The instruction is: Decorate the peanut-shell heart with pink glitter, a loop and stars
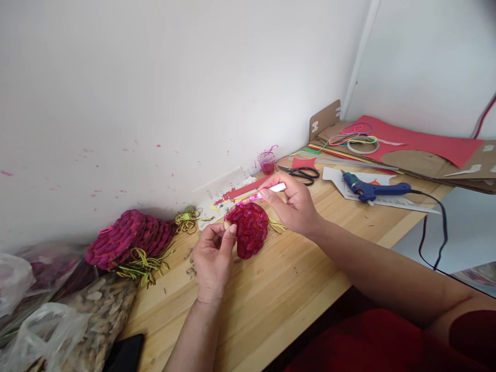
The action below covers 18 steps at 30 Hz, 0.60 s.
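Note:
A round disc point(250, 232) covered in dark pink, overlapping chip-like pieces is held up over the table. Its left edge is pinched between the thumb and fingers of my left hand point(215, 253). My right hand point(290, 204) grips a paintbrush point(277, 187) with a white handle, smeared bright pink toward its tip. The brush's tip end lies along the disc's upper left rim, where a pale unpainted patch shows beside my left fingers. Yellow-green cord point(277, 226) shows just right of the disc.
Similar pink discs point(116, 240) with cord tassels are stacked at left, near bags of wood chips point(104, 305) and a black phone point(126, 354). A cup of pink paint point(266, 163) stands by the wall, near black scissors point(306, 174). A blue glue gun point(368, 191) lies at right.

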### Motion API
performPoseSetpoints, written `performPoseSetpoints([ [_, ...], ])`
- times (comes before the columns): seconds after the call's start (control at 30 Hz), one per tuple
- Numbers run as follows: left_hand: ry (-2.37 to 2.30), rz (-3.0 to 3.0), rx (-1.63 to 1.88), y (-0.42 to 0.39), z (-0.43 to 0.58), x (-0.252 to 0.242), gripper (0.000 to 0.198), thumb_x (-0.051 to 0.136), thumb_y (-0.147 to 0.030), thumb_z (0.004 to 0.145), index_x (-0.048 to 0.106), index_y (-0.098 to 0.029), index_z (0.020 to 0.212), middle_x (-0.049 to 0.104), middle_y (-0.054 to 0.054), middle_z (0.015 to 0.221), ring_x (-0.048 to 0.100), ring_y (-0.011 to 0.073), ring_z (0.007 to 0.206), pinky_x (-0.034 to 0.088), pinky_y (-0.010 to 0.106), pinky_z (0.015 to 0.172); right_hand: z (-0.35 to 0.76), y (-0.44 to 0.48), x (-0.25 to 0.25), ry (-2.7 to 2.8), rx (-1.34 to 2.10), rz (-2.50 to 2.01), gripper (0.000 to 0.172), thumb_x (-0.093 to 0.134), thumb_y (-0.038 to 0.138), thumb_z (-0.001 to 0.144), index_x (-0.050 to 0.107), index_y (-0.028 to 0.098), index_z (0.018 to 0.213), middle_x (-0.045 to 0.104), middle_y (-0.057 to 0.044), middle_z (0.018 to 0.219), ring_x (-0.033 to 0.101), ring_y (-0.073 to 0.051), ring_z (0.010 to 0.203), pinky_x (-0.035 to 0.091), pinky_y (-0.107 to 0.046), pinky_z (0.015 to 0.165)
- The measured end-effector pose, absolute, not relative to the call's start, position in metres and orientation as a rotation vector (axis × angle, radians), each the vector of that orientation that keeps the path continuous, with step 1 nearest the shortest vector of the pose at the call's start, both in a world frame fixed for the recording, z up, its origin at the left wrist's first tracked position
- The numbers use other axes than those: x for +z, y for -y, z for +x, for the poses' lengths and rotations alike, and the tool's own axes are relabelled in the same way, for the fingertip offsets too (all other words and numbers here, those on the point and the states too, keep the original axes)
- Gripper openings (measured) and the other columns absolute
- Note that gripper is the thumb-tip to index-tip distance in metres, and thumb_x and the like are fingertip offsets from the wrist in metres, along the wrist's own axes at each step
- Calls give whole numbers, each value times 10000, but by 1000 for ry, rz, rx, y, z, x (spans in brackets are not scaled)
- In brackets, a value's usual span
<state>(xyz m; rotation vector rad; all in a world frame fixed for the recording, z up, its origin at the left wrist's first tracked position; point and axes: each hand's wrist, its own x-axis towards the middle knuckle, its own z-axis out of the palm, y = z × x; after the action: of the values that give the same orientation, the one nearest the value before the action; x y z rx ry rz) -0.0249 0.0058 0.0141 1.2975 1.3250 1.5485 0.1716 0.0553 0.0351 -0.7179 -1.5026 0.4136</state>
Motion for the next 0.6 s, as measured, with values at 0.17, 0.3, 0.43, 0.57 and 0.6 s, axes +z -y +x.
performPoseSetpoints([
  [0.17, -1338, 1289, 1562, -8, -25, 13, 330, 834, -445, 762, 657, -169, 803, 691, 11, 733, 576, 104, 609, 486, 206, 588, 171, -56, 35, 1503, 416, -672, 39, 675, 243, 957, 657, 209, 950, 676, -18, 875, 625, -175, 813, 484, -343, 781],
  [0.3, -1342, 1310, 1566, -7, -26, 12, 322, 827, -444, 769, 659, -171, 806, 692, 13, 737, 586, 110, 620, 494, 212, 595, 172, -55, 36, 1530, 358, -711, 32, 665, 236, 959, 657, 209, 943, 675, -28, 874, 624, -188, 826, 480, -363, 800],
  [0.43, -1361, 1335, 1580, -8, -27, 11, 304, 819, -432, 777, 663, -174, 814, 685, 11, 727, 597, 119, 623, 493, 220, 595, 171, -54, 37, 1525, 350, -663, 25, 680, 214, 945, 656, 208, 947, 675, -26, 883, 625, -185, 838, 479, -357, 802],
  [0.57, -1380, 1371, 1582, -8, -28, 9, 291, 811, -426, 789, 670, -174, 824, 695, 20, 750, 615, 133, 648, 502, 234, 609, 170, -53, 37, 1555, 380, -608, 18, 666, 198, 956, 654, 207, 966, 678, -18, 896, 632, -172, 843, 481, -339, 796],
  [0.6, -1379, 1371, 1583, -8, -28, 10, 290, 810, -426, 791, 670, -173, 824, 696, 21, 751, 614, 132, 650, 504, 234, 612, 170, -54, 37, 1560, 370, -625, 17, 667, 197, 954, 655, 206, 961, 677, -18, 888, 630, -175, 844, 479, -342, 801],
])
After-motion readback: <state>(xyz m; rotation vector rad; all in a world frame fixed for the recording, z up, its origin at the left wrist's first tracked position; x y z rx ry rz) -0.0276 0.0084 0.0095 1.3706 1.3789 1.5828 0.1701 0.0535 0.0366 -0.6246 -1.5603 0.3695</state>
